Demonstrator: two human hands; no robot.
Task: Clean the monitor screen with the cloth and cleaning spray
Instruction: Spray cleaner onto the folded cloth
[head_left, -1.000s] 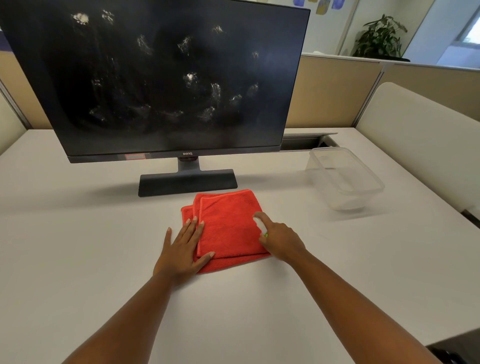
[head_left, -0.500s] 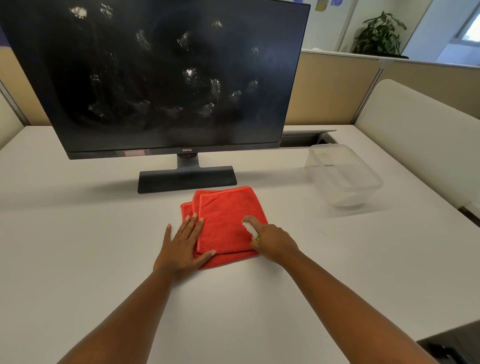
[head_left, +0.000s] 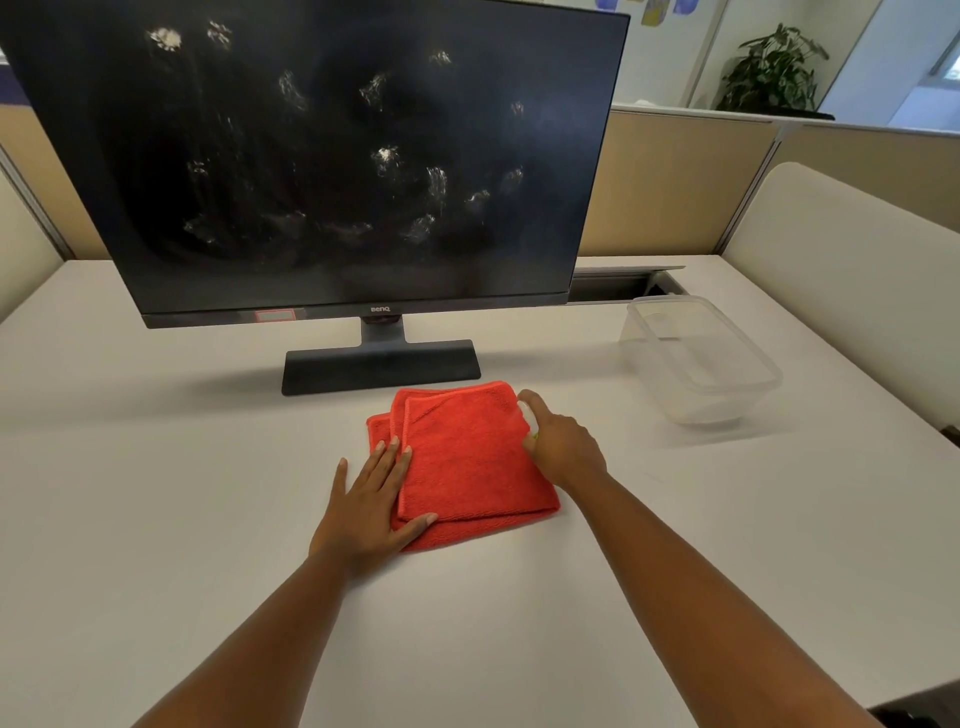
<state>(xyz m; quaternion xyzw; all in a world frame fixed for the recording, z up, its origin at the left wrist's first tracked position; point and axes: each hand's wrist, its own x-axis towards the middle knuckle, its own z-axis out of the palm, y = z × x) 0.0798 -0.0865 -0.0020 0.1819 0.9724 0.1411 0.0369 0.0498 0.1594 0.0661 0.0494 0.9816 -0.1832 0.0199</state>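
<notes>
A black monitor (head_left: 343, 156) stands on the white desk (head_left: 156, 519), its dark screen dotted with several white smudges. In front of its base lies a folded red cloth (head_left: 467, 457). My left hand (head_left: 371, 506) lies flat, fingers apart, pressing the cloth's left edge. At the cloth's right edge my right hand (head_left: 561, 444) is closed around a small white spray bottle (head_left: 527, 415) with a green part; only the bottle's top shows, pointing at the cloth.
A clear plastic container (head_left: 696, 358) sits on the desk to the right. A cable slot (head_left: 618, 283) opens behind the monitor. Beige partition panels (head_left: 675, 182) ring the desk, and a potted plant (head_left: 769, 73) stands beyond them.
My right hand with the spray bottle has moved along the cloth's right side, first nearer, then farther toward the monitor. My left hand has stayed flat on the cloth.
</notes>
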